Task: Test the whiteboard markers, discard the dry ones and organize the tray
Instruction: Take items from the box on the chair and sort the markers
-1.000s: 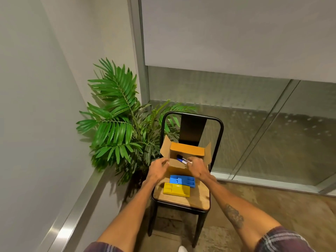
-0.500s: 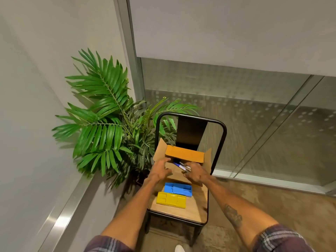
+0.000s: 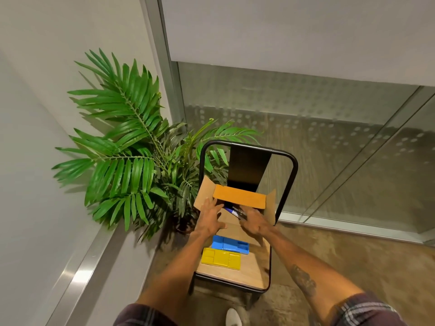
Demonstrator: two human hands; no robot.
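An open cardboard box (image 3: 239, 199) stands at the back of a chair's wooden seat (image 3: 251, 270). Several whiteboard markers (image 3: 235, 211) with dark and blue parts poke out of its opening. My right hand (image 3: 254, 222) reaches into the box from the right, and its fingers grip the ends of those markers. My left hand (image 3: 210, 217) lies with straight fingers on the box's left front flap. In front of the box lie a blue tray (image 3: 230, 244) and, nearer to me, a yellow tray (image 3: 221, 258), both with nothing in them. The rest of the box's inside is hidden.
The chair has a black metal frame and backrest (image 3: 249, 168). A leafy green plant (image 3: 131, 147) crowds the corner to its left. A frosted glass wall (image 3: 306, 147) runs behind, a metal rail (image 3: 77, 274) along the left wall. My white shoe (image 3: 233, 317) is on the floor below.
The view has moved closer to the chair. My right hand has closed in on the markers at the box's opening, and my left hand has slid further onto the left flap.
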